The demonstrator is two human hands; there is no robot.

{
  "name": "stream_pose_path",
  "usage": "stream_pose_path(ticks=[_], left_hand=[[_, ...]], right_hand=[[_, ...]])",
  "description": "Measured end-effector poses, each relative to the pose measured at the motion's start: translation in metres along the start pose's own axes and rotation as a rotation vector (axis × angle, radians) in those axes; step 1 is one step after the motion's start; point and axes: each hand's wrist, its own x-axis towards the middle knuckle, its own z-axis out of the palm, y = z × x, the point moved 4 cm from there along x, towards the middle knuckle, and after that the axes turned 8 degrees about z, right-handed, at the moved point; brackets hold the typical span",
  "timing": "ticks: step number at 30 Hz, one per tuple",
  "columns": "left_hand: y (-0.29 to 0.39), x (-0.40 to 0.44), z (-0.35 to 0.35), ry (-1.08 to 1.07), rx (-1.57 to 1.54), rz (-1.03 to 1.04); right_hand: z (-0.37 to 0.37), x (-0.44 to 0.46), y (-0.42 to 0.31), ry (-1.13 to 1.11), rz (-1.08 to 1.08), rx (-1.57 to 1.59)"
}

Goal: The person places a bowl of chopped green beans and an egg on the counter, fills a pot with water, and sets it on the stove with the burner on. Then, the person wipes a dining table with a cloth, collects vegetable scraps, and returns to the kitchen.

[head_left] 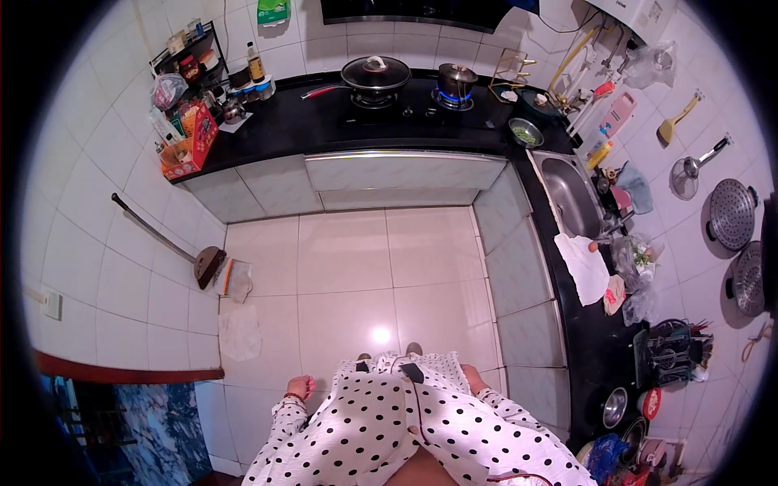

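Note:
My left hand hangs beside the polka-dot garment, over the floor, with a red band at the wrist. Its fingers look curled in, and nothing shows in them. On the other side, my right hand hangs next to the garment's edge, with its fingers mostly hidden. Neither hand reaches the counter. Far ahead, a lidded wok with a red handle sits on the left burner. A small lidded pot stands over a blue flame on the right burner.
The black counter runs ahead and down the right, with a steel sink, a white cloth and a bowl of green pieces. A broom leans at the left wall. An orange box stands on the left counter end.

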Motion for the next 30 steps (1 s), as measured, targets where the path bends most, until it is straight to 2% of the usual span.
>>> stream_pose_path(ticks=[30], left_hand=[[-0.012, 0.007, -0.001, -0.015, -0.011, 0.041]], right_hand=[[0.002, 0.0, 0.008, -0.007, 0.015, 0.062]])
